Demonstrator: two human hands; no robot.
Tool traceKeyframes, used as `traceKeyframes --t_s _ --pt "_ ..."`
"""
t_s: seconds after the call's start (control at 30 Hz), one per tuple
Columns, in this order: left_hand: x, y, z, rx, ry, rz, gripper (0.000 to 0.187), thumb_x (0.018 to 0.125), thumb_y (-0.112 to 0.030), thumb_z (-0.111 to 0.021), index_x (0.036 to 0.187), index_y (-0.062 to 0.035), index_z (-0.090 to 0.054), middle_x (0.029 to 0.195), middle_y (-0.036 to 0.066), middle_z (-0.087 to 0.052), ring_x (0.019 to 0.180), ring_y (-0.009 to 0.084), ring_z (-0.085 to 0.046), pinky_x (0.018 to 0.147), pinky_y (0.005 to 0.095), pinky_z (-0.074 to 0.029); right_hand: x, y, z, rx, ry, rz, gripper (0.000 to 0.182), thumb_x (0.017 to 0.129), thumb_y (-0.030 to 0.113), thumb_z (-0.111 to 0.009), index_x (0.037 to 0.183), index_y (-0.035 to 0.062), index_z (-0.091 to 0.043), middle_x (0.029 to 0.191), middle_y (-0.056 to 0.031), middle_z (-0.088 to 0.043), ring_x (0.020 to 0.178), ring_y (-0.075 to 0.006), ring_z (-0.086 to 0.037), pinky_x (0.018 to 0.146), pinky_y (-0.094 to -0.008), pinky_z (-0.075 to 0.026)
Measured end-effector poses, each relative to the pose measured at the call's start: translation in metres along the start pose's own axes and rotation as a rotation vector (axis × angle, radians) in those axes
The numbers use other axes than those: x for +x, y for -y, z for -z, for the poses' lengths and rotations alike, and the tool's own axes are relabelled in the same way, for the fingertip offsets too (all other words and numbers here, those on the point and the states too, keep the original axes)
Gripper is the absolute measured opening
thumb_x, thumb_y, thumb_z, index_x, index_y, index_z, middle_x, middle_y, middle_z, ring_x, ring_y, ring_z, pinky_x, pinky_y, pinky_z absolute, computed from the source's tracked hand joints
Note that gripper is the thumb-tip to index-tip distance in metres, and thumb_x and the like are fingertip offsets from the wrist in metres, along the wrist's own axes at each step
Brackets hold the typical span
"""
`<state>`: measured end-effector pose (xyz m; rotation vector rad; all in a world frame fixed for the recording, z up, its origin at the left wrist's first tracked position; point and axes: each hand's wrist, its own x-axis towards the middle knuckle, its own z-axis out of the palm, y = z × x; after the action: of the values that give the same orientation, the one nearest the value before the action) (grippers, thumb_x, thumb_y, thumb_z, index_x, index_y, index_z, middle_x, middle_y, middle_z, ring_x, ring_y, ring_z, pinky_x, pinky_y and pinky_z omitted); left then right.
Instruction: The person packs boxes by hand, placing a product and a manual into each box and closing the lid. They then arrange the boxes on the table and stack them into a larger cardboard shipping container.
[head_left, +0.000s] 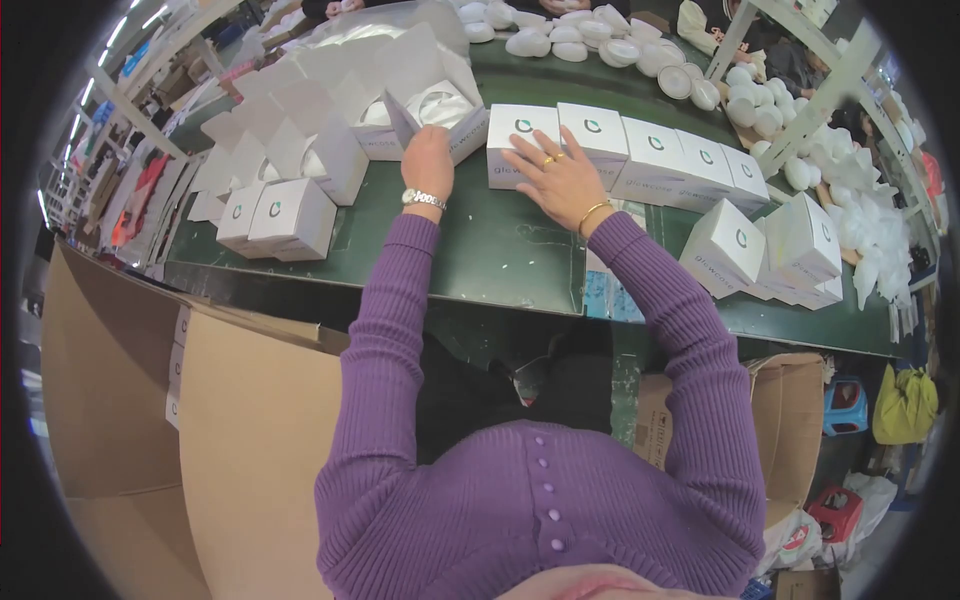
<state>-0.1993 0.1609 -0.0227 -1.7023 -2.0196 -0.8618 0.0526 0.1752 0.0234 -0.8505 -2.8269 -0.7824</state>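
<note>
Desk (pixel 500 250): dark green top, running left to right across the middle of the view; a person in a purple ribbed top stands at its near edge.

Cartons (pixel 250 430): brown cardboard, large, on the near left below the desk edge; another carton (pixel 790 420) on the near right.

Row of boxes (pixel 650 150): white, closed, each with a round green mark on the lid, lined up side by side from the desk's centre toward the right. More closed ones sit tilted in a cluster (pixel 770 250) at the right end.

Open boxes (pixel 300 110): white, lids up, crowded on the far left of the desk; some show white contents.

Closed pair (pixel 280 215): two white boxes together on the left, near the desk's near edge.

White moulded pieces (pixel 600 40): rounded, heaped at the far side and along the right, by a pale frame (pixel 820 90).

Open box (pixel 440 105): lid raised, white contents inside, far centre, just left of the row.

Right hand (pixel 555 175): flat, fingers spread, palm down on the leftmost box (pixel 520 140) of the row; grips nothing. Rings, and a bangle at the wrist.

Left hand (pixel 428 160): at the near side of the open box, touching it; fingers curled, whether they pinch the box wall I cannot tell. Watch on the wrist.
</note>
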Motion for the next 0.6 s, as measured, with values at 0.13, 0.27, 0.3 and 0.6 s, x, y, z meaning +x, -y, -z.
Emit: traceKeyframes --t_s 0.13,0.27,0.3,0.6 --pt "-0.007 0.016 0.009 -0.121 -0.175 -0.069 0.014 0.093 0.000 -0.056 0.086 -0.0066 -0.065 0.081 0.007 -0.061 0.071 0.0250 -0.052 0.054 0.0371 -0.041 0.004 -0.003 -0.003 0.024 0.009 -0.026 0.054 0.110 0.046 -0.038 0.161 0.0294 -0.031 0.166 0.0020 -0.034 0.152 -0.0253 -0.033 0.127 -0.0508 -0.012" --pt "-0.022 0.020 0.046 -0.189 -0.166 -0.167 0.013 0.100 -0.010 -0.060 0.098 -0.0048 -0.071 0.091 0.008 -0.068 0.085 0.0255 -0.058 0.068 0.0378 -0.049 0.010 -0.004 -0.016 0.118 0.010 -0.061 0.050 0.111 0.042 -0.035 0.159 0.0294 -0.034 0.165 0.0011 -0.035 0.153 -0.0274 -0.031 0.127 -0.0519 -0.013" --pt "-0.030 0.018 0.059 -0.189 -0.166 -0.169 0.014 0.100 -0.011 -0.060 0.099 -0.0042 -0.072 0.092 0.008 -0.069 0.087 0.0254 -0.059 0.070 0.0378 -0.051 0.014 -0.002 -0.015 0.139 -0.008 -0.058 0.049 0.111 0.041 -0.035 0.159 0.0294 -0.036 0.165 0.0008 -0.037 0.153 -0.0278 -0.031 0.127 -0.0521 -0.013" --pt "-0.158 -0.044 0.123 -0.392 -0.237 -0.273 0.016 0.101 0.002 -0.050 0.097 -0.0001 -0.066 0.088 0.013 -0.065 0.081 0.0319 -0.058 0.077 0.0413 -0.050 -0.039 0.076 0.065 1.300 -0.415 -0.464 0.074 0.098 0.035 -0.067 0.157 0.0034 -0.035 0.161 -0.0156 -0.038 0.149 -0.0288 -0.037 0.123 -0.0407 -0.031"
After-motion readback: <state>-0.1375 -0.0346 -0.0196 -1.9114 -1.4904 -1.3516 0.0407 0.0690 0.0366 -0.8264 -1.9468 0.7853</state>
